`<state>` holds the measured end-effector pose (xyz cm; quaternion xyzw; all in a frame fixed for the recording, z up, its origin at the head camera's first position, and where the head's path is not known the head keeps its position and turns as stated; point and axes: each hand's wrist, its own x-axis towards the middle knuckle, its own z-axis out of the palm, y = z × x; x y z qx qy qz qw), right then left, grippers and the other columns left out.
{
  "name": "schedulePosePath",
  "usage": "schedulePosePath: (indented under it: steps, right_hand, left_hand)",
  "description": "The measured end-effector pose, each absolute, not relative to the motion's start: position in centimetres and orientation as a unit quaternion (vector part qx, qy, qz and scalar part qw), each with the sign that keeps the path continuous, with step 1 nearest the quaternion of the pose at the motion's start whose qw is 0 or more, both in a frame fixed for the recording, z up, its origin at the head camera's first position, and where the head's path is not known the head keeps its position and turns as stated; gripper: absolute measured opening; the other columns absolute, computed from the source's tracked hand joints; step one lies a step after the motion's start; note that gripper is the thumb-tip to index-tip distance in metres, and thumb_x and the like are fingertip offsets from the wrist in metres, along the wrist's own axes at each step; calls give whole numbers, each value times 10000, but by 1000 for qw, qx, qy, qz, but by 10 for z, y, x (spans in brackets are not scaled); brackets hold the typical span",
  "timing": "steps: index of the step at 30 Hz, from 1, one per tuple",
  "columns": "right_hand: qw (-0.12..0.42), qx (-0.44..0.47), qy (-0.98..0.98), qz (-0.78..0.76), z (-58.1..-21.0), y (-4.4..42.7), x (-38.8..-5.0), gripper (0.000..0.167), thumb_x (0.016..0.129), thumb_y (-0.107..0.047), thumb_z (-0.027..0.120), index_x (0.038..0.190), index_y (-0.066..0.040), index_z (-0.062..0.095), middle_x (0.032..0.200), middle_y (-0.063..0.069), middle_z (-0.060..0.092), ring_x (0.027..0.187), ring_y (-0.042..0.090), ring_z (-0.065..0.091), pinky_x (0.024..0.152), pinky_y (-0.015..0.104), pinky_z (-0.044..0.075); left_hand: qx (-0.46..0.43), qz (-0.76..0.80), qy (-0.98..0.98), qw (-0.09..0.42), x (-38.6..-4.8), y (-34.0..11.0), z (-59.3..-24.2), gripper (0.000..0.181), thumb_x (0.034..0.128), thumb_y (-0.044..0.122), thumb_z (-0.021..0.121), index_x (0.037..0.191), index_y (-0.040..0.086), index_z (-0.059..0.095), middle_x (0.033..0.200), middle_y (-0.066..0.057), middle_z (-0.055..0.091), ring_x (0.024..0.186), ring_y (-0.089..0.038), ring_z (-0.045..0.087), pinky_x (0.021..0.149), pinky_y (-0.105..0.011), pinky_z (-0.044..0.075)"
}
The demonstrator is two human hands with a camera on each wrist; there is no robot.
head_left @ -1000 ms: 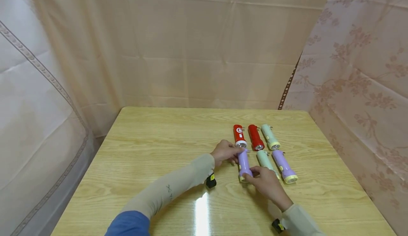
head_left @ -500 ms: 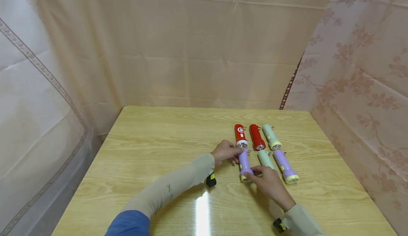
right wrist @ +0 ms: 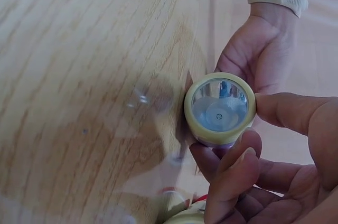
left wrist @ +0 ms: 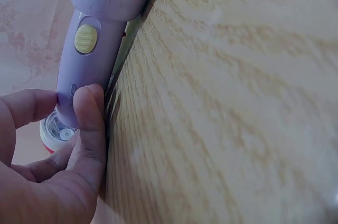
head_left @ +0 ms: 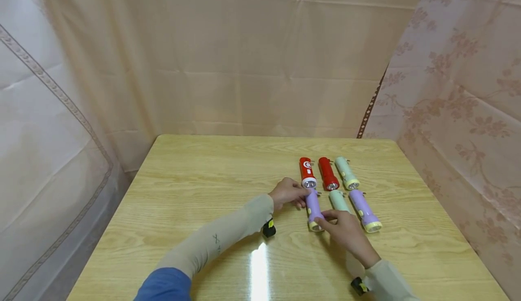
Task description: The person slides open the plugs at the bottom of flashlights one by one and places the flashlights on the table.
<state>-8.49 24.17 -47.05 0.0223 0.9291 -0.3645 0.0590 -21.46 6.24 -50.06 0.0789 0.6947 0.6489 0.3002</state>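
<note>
A purple flashlight with a yellow head ring [head_left: 313,205] lies on the table, held at both ends. My left hand [head_left: 288,192] pinches its tail end between thumb and fingers, close to the white-rimmed head of a red flashlight with a white logo [head_left: 307,169]. At the lens end, my right hand [head_left: 346,233] holds the yellow ring [right wrist: 191,117] with thumb and fingers. In the left wrist view its oval yellow switch [left wrist: 85,38] faces the camera. Behind my right hand, a mint-green flashlight [head_left: 338,200] is partly hidden.
Another purple flashlight [head_left: 363,208] lies to the right. In the back row, a plain red flashlight [head_left: 328,172] and a mint-green one [head_left: 345,171] lie beside the logo one. The wooden table [head_left: 195,174] stretches left, with curtains [head_left: 260,57] behind.
The held purple flashlight has rolled slightly, so its yellow switch shows more toward the top. My right fingers have shifted a little at its head; the left hand has stayed nearly still.
</note>
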Motion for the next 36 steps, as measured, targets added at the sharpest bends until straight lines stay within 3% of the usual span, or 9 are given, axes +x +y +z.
schedulePosePath:
  steps: [9,25,36]
  right_hand:
    - [59,8,932,-357,-469,241,-89,421,970,-366,721,1195,-10,734,1136,114,746,966,232,700,762,389,567]
    - [11,7,933,-360,-462,245,-104,323,995,-266,679,1240,-60,724,1159,107,738,904,204,647,693,323,508]
    - [-31,-22,930,-365,-457,248,-111,287,1005,-255,689,1229,-82,737,1104,61,748,806,150,597,631,253,469]
  left_hand:
    - [75,649,694,301,-215,58,-500,122,959,105,739,906,0,706,766,-172,716,579,-170,652,568,-286,591]
    - [102,628,721,275,-215,42,-501,142,969,138,732,972,21,651,821,-172,713,642,-196,665,585,-298,586]
    - [204,569,767,217,-217,-19,-479,234,1035,347,645,1101,125,672,1115,-192,677,970,-359,690,817,-474,597]
